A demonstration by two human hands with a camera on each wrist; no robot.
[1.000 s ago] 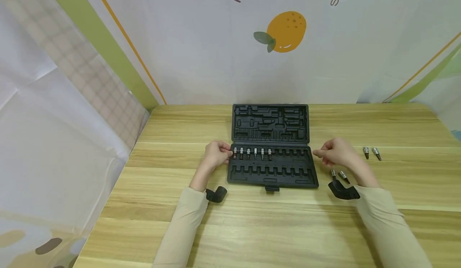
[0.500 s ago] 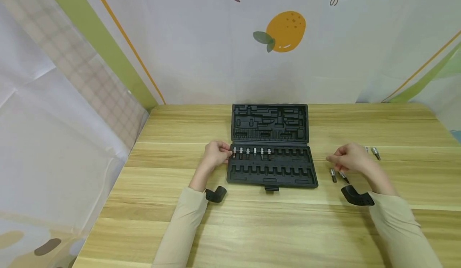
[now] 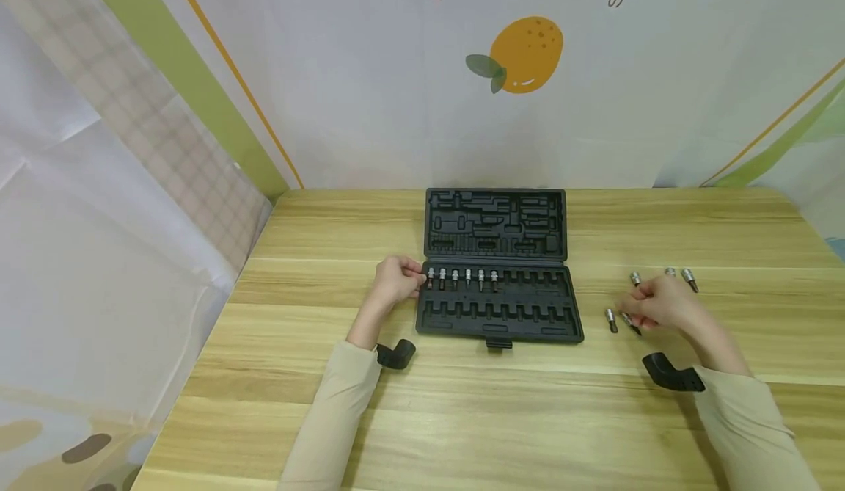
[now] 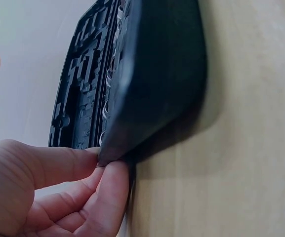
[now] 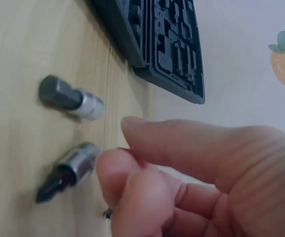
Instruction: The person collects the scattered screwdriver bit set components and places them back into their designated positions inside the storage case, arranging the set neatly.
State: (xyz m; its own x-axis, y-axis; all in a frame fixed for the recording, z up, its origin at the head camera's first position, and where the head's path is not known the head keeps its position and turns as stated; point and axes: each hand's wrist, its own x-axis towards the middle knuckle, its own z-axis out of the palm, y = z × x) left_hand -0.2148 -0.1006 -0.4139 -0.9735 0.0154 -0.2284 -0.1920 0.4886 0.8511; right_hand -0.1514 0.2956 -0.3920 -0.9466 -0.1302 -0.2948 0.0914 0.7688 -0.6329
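A black socket case point(image 3: 499, 322) lies open on the table, with several silver bit sockets point(image 3: 468, 277) along the left of its upper row. My left hand point(image 3: 394, 282) pinches the case's left edge between thumb and fingers; the left wrist view shows this grip at a corner. To the right of the case, my right hand point(image 3: 663, 302) hovers over loose bit sockets. Its fingers are loosely bent, and nothing shows between thumb and index finger. Nearest to it are a hex bit socket point(image 5: 70, 98) and a bit socket with a pointed tip point(image 5: 69, 170).
More loose bit sockets lie beyond the right hand, one at its far side point(image 3: 635, 278) and another to the right point(image 3: 689, 279). The case's lid point(image 3: 496, 224) stands raised at the back, near the printed cloth point(image 3: 370, 109). Pale wood table point(image 3: 495, 417) extends in front.
My right hand has moved right and slightly nearer to me, away from the case, uncovering a loose bit socket behind it. The left hand and the case have stayed in place.
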